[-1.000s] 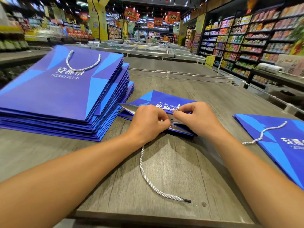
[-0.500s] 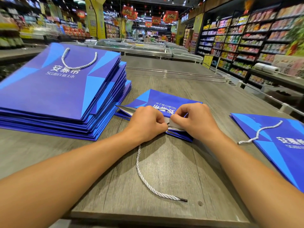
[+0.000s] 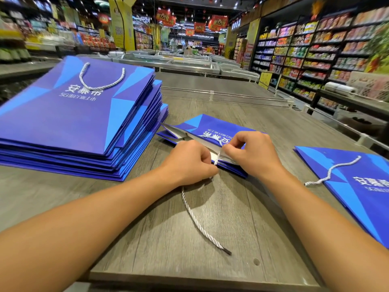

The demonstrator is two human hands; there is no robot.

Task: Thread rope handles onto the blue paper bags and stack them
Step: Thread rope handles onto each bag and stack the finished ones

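At frame centre both hands met over the blue bag's (image 3: 208,126) open mouth, the left hand (image 3: 189,161) pinching the rope (image 3: 200,222), which trailed toward lower centre, the right hand (image 3: 250,152) pinching the flap.

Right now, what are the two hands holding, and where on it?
The left hand grips the white rope handle near the bag's mouth; its free end trails on the table. The right hand pinches the top edge of the open blue paper bag.
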